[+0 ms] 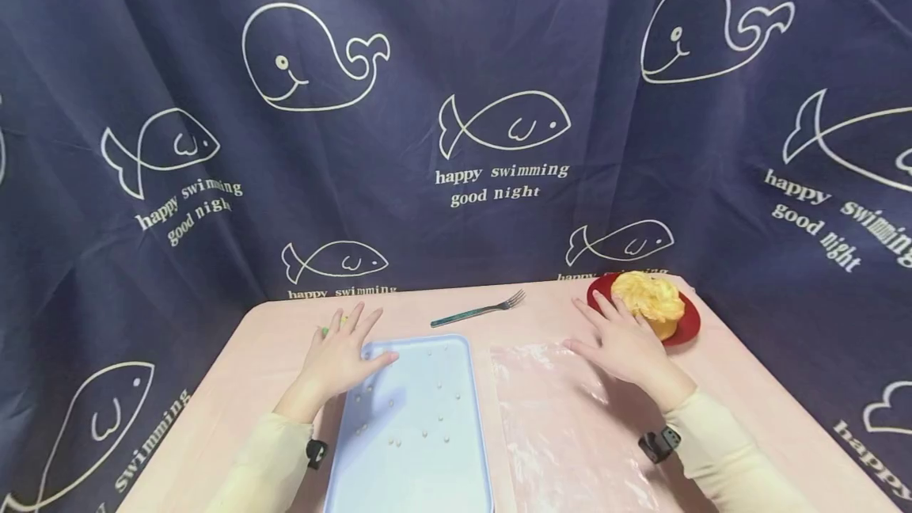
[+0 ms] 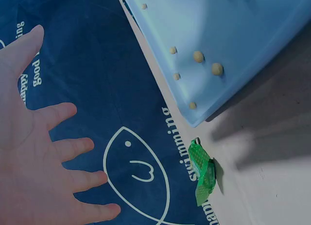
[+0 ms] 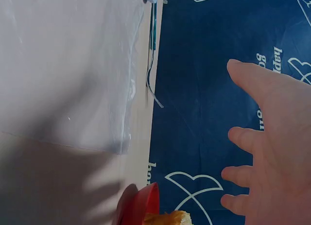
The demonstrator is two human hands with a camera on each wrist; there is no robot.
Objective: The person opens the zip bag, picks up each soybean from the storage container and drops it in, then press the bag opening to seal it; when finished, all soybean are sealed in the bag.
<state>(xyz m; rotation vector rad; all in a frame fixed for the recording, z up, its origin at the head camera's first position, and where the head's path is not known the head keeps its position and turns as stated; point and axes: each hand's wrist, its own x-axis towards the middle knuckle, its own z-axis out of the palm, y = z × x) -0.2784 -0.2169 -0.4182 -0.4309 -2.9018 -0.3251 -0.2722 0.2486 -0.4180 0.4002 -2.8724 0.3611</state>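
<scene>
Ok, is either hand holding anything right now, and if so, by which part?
Nothing is held: the left hand and the right hand are both empty, their fingers spread apart.

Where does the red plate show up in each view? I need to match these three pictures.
Head: red plate right of centre, below mid-height.
Left wrist: not in it.
Right wrist: at the bottom edge, left of centre.
Shared landmark: the dark blue curtain with white fish outlines.
</scene>
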